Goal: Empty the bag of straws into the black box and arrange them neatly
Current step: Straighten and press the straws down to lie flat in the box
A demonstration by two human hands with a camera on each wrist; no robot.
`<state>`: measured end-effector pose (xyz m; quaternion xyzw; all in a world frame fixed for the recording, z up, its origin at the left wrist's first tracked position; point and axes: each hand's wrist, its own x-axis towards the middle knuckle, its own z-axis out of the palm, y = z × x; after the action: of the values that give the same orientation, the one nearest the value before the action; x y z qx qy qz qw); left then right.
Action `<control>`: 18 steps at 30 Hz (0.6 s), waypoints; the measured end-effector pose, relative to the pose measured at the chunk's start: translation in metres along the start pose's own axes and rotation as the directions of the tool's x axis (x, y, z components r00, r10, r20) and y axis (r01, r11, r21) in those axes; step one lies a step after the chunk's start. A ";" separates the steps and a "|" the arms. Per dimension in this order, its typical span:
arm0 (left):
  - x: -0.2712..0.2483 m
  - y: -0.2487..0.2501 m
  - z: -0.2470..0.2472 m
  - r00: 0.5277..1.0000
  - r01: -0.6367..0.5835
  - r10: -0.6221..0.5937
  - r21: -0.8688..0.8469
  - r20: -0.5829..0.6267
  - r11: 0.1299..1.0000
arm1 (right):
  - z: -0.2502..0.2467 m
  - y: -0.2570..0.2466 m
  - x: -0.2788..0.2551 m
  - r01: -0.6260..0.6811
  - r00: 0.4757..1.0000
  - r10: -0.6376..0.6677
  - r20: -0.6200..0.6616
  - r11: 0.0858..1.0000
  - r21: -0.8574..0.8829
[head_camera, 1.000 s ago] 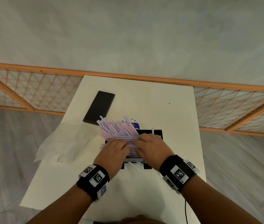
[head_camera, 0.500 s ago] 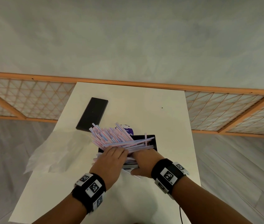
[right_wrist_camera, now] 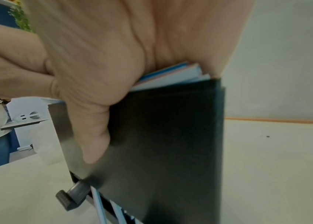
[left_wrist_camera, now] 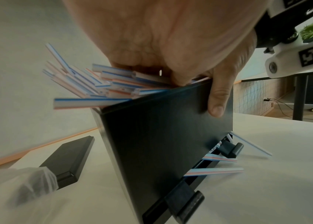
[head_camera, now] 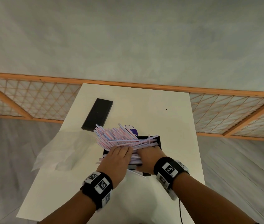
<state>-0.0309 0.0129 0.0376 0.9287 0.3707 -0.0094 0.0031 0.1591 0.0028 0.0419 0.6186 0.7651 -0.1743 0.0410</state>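
Observation:
The black box (head_camera: 159,141) stands near the table's middle, overfilled with striped straws (head_camera: 116,138) that fan out up and to the left. My left hand (head_camera: 118,156) lies over the straws, fingers straight on top, and its thumb (left_wrist_camera: 217,98) presses the box's (left_wrist_camera: 161,136) near wall. My right hand (head_camera: 147,157) grips the same wall beside it: thumb (right_wrist_camera: 94,136) on the outside of the box (right_wrist_camera: 171,136), fingers over the straws (right_wrist_camera: 171,75). The box looks tilted in both wrist views. A few straws (left_wrist_camera: 215,171) poke out under its base.
A flat black lid (head_camera: 98,116) lies at the back left of the white table (head_camera: 144,101). The empty clear bag (head_camera: 58,152) hangs over the left edge. A purple label (head_camera: 132,129) shows behind the straws. A wooden lattice rail runs behind the table.
My right hand has slid from the top of the straws down to the box's near wall. Several straws have swung across to point right over the box.

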 end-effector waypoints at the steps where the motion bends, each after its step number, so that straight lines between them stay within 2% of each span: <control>1: 0.000 0.000 0.000 1.000 0.002 -0.002 0.007 -0.007 1.000 | -0.002 0.001 -0.002 0.002 1.000 -0.002 0.003 1.000 -0.004; 5: -0.003 0.001 0.003 1.000 0.002 -0.001 0.030 -0.026 1.000 | -0.008 0.005 -0.011 0.009 1.000 -0.010 0.019 1.000 0.014; 9: -0.004 0.000 0.001 0.999 -0.023 0.024 0.024 -0.044 0.999 | -0.009 0.004 -0.023 0.066 0.989 -0.066 -0.136 0.998 -0.005; 10: -0.004 0.000 -0.002 0.999 -0.027 0.028 0.022 -0.044 0.999 | -0.009 0.002 -0.025 0.084 0.987 -0.084 -0.140 0.996 -0.003; 14: -0.005 0.005 -0.014 0.999 -0.045 0.045 -0.015 -0.029 0.999 | 0.000 -0.004 -0.026 0.094 0.995 -0.094 -0.016 0.994 0.048; 18: -0.009 0.007 -0.011 0.998 -0.053 0.052 0.016 0.017 0.998 | 0.022 -0.001 -0.020 0.002 0.989 -0.020 0.149 0.992 0.125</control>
<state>-0.0324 0.0015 0.0492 0.9380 0.3461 -0.0198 -0.0011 0.1594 -0.0228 0.0274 0.6009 0.7509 -0.2678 0.0586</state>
